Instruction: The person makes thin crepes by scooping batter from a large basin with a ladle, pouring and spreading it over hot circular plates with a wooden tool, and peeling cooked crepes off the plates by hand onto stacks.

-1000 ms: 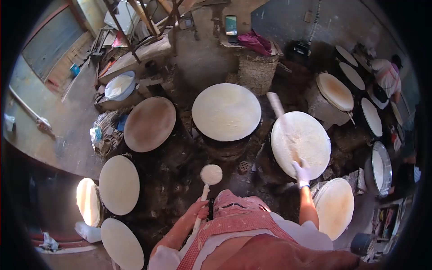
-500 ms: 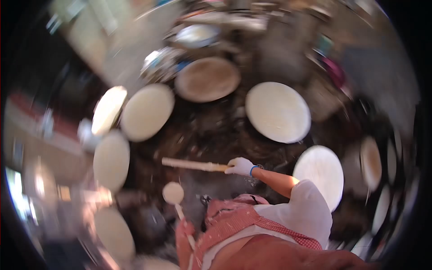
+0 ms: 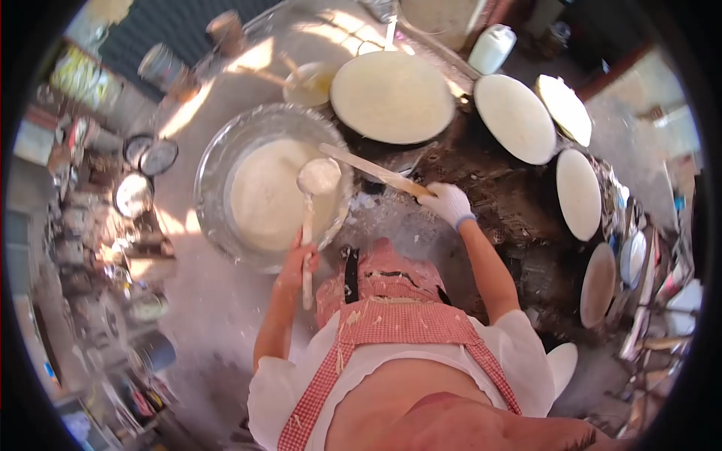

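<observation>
Bare and closed, my left hand [image 3: 299,263] grips the light handle of a ladle [image 3: 320,177], whose round bowl holds pale batter. The ladle is over a wide metal basin [image 3: 216,214] of cream-coloured batter [image 3: 259,192]. A white glove with a blue cuff covers my right hand [image 3: 447,203], wrapped round the end of a flat wooden spatula [image 3: 368,167]. The spatula's far end reaches over the basin's right rim. Just beyond it lies a large round griddle [image 3: 392,98] with a pale surface.
More round griddles [image 3: 515,119] curve along the right, one of them brown [image 3: 598,286]. A small pot [image 3: 312,84] with a handle stands behind the basin. A white plastic jug [image 3: 492,49] is at the back. Pans and clutter [image 3: 134,194] line the left side.
My view has swung to the left, bringing the batter basin into sight. The ladle is now over the basin, and the spatula stretches to its rim. Both hands keep their holds.
</observation>
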Action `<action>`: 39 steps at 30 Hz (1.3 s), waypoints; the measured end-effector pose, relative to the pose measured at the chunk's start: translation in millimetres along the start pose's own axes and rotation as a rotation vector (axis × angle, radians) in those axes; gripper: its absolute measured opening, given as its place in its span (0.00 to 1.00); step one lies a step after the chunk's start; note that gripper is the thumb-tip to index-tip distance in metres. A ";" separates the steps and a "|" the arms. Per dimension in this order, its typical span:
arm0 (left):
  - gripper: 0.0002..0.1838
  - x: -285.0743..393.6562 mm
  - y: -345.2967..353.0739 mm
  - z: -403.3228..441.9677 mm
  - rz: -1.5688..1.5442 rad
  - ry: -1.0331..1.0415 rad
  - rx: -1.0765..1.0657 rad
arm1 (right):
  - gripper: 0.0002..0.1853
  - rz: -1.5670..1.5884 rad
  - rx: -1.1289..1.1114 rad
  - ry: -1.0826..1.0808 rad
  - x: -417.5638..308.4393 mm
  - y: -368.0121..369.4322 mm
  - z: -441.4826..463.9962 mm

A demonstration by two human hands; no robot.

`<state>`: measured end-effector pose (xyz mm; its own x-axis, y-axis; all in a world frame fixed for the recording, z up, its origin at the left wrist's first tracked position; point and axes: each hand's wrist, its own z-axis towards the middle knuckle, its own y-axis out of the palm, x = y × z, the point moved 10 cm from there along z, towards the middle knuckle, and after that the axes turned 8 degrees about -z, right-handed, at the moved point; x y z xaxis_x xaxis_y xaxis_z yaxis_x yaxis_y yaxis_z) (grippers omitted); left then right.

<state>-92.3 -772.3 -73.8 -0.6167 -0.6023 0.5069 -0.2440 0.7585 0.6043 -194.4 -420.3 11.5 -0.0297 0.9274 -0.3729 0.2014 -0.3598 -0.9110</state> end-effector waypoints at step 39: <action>0.23 319.4 256.1 -224.9 0.296 0.903 0.043 | 0.13 0.404 0.670 -0.587 -181.5 -238.8 46.7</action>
<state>-183.4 -826.4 381.2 0.1490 -0.3354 0.9302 -0.2090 0.9088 0.3612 -282.8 -507.5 288.6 -0.6001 0.5884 -0.5419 -0.2887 -0.7911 -0.5393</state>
